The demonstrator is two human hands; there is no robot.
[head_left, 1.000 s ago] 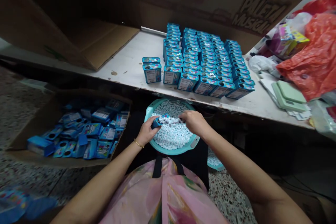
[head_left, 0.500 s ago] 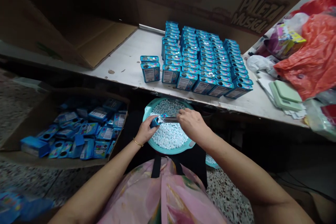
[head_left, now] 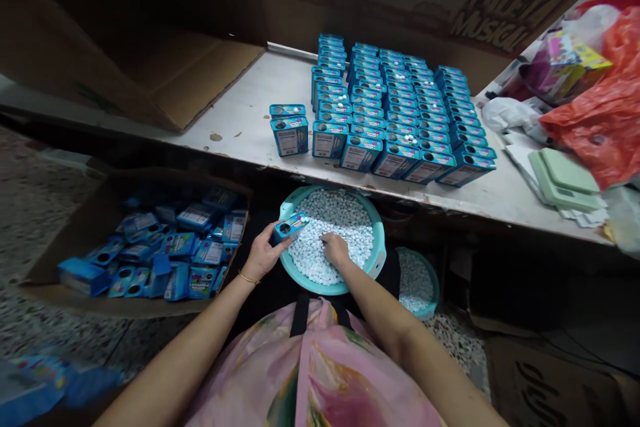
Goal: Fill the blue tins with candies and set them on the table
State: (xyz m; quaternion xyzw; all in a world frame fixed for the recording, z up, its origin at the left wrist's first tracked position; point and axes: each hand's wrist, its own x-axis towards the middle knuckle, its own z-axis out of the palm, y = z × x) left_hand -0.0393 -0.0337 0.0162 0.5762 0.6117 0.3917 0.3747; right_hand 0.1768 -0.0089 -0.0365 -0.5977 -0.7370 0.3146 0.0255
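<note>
My left hand [head_left: 263, 252] is closed around a small blue candy box [head_left: 289, 227], held tilted over the left side of the turquoise basin [head_left: 379, 240]. The box's round opening faces up, and a few white pellets lie on its top face. Small white and pale blue candy pellets [head_left: 320, 263] fill much of the basin. Down among them, my right hand [head_left: 336, 251] is closed, fingers curled around the narrow scoop seen in it earlier. The scoop itself is almost wholly hidden by the hand and the pellets.
Rows of upright blue boxes [head_left: 400, 113] stand on the white table [head_left: 235, 117]. A cardboard carton [head_left: 45, 287] of blue boxes is at left. A second basin [head_left: 434, 280] of pellets sits low at right. A green scale [head_left: 565, 177] and red plastic bags [head_left: 600, 120] lie far right.
My right hand has moved down and left from the box's mouth into the pellets. My left hand has shifted slightly left with the box, whose top now shows. The view has shifted slightly.
</note>
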